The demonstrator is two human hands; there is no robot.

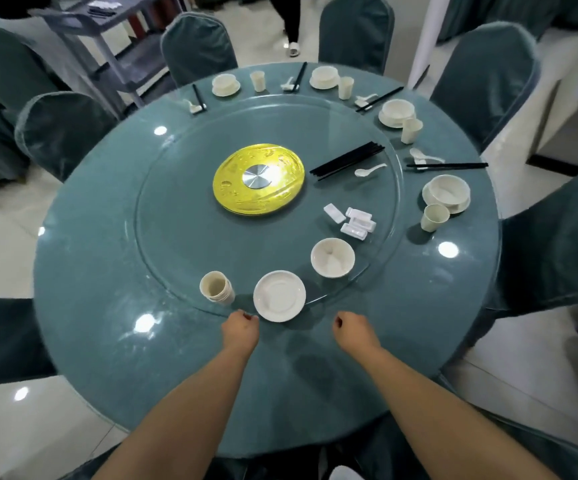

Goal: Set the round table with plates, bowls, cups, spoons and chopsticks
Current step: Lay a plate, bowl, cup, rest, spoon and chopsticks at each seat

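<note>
On the glass turntable [176, 237] of the round teal table [107, 341] stand a stack of white plates [279, 295], a stack of bowls [332, 257], nested cups [215, 287], several chopstick rests [353, 221], a bundle of black chopsticks [348, 160] and a spoon [369, 170]. My left hand [240, 328] hovers just left of the plates, fingers curled, holding nothing. My right hand [353, 329] is curled too, to the plates' right, also holding nothing. Along the far and right rim sit several place settings, such as a bowl on a plate [447, 192] with a cup [434, 217].
A gold disc [259, 183] marks the turntable's centre. Teal-covered chairs [62, 133] ring the table. A grey service cart [114, 39] stands at the back left, and a person's legs [289, 22] are beyond the far chairs.
</note>
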